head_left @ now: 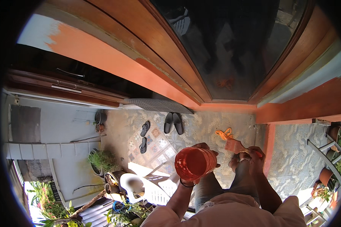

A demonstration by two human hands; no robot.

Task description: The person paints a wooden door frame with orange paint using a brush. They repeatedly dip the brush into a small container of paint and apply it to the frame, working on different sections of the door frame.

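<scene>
My left hand [203, 146] is wrapped round a red-orange paint container [210, 160], held in front of my body. Its open top faces up and shows orange-red paint inside, with smears along the rim. To the right of it, my right hand [256, 156] is closed round the handle of a paintbrush [235, 145]. Orange-red paint coats the bristles, which point left toward the container without touching it. Ahead of me rises a partly painted wall [102, 62], orange with a pale end at the far left. A wood-framed dark glass panel [231, 45] stands beside it.
Black slides [173, 123] and flip-flops [143, 145] lie on the tiled floor. An orange cloth or cord [224, 133] lies ahead of my right hand. A white plastic chair [159, 193] and potted plants [102, 162] stand at the left; a metal ladder [331, 162] leans at the right.
</scene>
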